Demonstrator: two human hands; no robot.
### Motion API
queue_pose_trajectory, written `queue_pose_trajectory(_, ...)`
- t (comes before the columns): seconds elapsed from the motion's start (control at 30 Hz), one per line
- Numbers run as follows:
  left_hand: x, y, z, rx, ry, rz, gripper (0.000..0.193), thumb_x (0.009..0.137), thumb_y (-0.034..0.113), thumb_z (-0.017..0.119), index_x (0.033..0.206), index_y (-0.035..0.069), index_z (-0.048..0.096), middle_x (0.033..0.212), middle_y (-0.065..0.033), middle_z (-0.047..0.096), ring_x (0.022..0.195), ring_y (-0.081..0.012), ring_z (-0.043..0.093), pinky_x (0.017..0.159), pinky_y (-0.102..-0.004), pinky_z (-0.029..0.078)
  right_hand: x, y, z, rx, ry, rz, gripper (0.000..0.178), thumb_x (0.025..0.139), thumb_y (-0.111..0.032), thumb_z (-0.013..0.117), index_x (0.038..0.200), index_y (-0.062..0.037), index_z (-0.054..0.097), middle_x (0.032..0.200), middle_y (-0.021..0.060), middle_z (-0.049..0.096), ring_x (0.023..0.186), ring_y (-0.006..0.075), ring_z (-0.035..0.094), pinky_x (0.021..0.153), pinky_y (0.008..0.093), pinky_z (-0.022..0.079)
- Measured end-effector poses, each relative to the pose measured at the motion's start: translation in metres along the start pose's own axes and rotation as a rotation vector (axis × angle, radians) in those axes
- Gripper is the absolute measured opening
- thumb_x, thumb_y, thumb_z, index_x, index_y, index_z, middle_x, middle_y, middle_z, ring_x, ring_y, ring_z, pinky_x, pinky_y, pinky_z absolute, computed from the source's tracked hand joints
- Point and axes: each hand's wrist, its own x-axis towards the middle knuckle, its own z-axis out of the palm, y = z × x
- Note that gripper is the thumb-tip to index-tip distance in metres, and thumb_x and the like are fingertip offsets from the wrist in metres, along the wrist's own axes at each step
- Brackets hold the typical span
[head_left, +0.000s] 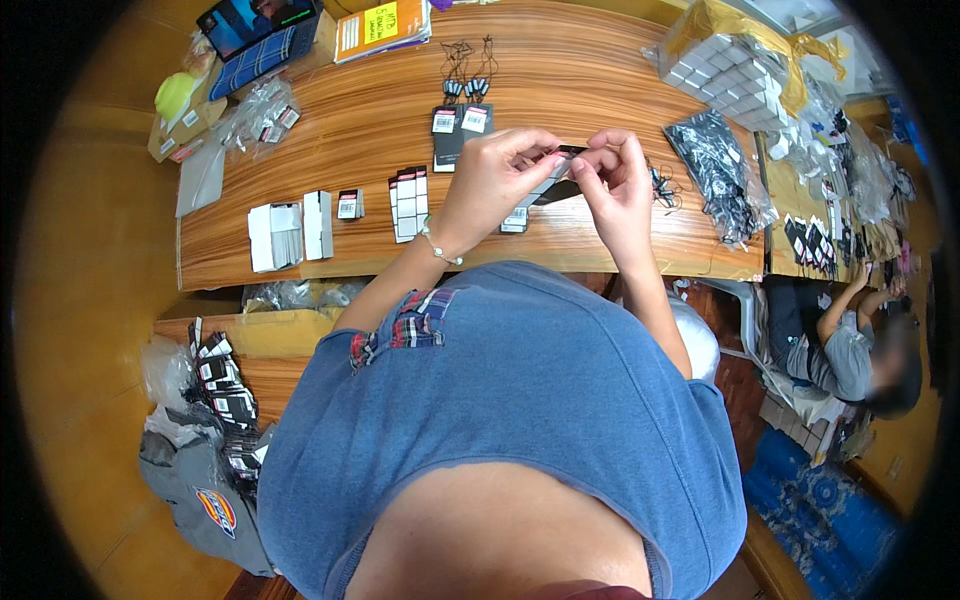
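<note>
Above the table's near middle, my left hand (502,172) is closed in a pinch on a strip of pale labels (550,182) with dark edges. My right hand (618,182) faces it, fingers bent and pinched at the other side of the dark-edged strip. The fingers partly hide whatever lies between them. Beneath the hands, a tag with a white label (515,219) rests on the wood. Just beyond my left hand are dark hang tags (447,150) with white stickers, laid side by side, with black strings (468,65) stretching away from them.
Label strips (408,205), a small tag stack (350,205) and a white box of cards (275,238) stand to the left. A dark plastic-bagged bundle (715,165) lies right, with wrapped white boxes (722,75) behind. Another person (850,350) works at far right.
</note>
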Motion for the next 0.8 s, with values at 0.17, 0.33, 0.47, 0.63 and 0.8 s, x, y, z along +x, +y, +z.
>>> queue_pose_trajectory(0.17,0.002,-0.002,0.006,-0.011,-0.019,0.002,0.017,0.076,0.008,0.066,0.09,-0.001,0.064,0.082,-0.0108,0.066,0.07,-0.0136,0.064,0.061,-0.0237,0.052,-0.003,-0.005,-0.002,0.051,0.042,-0.019,0.018,0.082,0.002,0.054,0.097,-0.0017,0.044,0.075,0.0032,0.057,0.07,0.0059,0.053,0.058,0.0176,0.04)
queue_pose_trajectory(0.33,0.004,0.002,0.008,0.012,-0.043,0.046,0.017,0.077,0.009,0.065,0.091,-0.001,0.064,0.082,-0.0108,0.066,0.07,-0.0144,0.064,0.061,-0.0237,0.053,-0.003,0.0,-0.007,0.104,0.051,-0.015,0.017,0.083,0.001,0.054,0.097,-0.0018,0.044,0.075,0.0029,0.057,0.07,0.0062,0.054,0.06,0.0175,0.041)
queue_pose_trajectory(0.47,0.004,0.004,0.008,0.005,-0.044,0.052,0.017,0.077,0.008,0.064,0.091,-0.001,0.064,0.083,-0.011,0.065,0.07,-0.0145,0.064,0.06,-0.0234,0.053,-0.002,0.001,-0.008,0.153,0.05,-0.001,0.018,0.083,0.001,0.054,0.097,-0.0019,0.044,0.074,0.0025,0.057,0.069,0.006,0.053,0.061,0.0174,0.04)
queue_pose_trajectory(0.63,0.003,0.008,0.007,0.026,-0.045,0.086,0.015,0.078,0.008,0.063,0.091,0.001,0.065,0.084,-0.0106,0.065,0.07,-0.0143,0.063,0.059,-0.0233,0.052,-0.001,-0.001,-0.008,0.105,0.053,0.011,0.019,0.083,0.001,0.054,0.098,-0.002,0.044,0.073,0.0017,0.056,0.069,0.0059,0.053,0.062,0.0177,0.041)
queue_pose_trajectory(0.8,0.005,0.007,0.005,0.092,-0.075,0.138,0.014,0.079,0.01,0.062,0.09,0.002,0.066,0.085,-0.0095,0.065,0.068,-0.0159,0.063,0.057,-0.0238,0.051,-0.002,-0.001,-0.006,0.158,0.061,-0.007,0.018,0.083,0.002,0.054,0.097,-0.002,0.044,0.073,0.0017,0.056,0.07,0.0056,0.053,0.062,0.0174,0.04)
